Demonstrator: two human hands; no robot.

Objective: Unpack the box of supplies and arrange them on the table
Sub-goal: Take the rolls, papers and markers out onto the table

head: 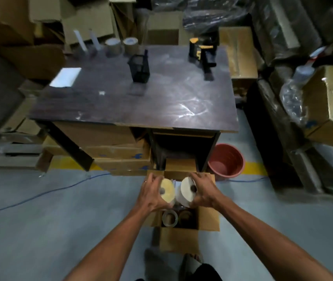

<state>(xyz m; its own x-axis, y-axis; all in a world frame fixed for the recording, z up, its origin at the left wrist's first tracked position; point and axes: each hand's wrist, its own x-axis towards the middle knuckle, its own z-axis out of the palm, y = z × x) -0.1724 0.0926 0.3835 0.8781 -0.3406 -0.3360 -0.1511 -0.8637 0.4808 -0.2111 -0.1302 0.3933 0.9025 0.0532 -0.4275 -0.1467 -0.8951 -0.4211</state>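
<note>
Left hand (151,194) grip clamped on yellowish roll (167,192); right hand (203,192) grip clamped on white roll (187,191), over open cardboard box (178,239).

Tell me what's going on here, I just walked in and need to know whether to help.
A person is unpacking an open cardboard box on the floor. The left hand grips a yellowish roll and the right hand grips a white roll, both held just above the box. More tape rolls remain inside. On the table already stand a black mesh holder, two tape rolls and a tape dispenser.
</note>
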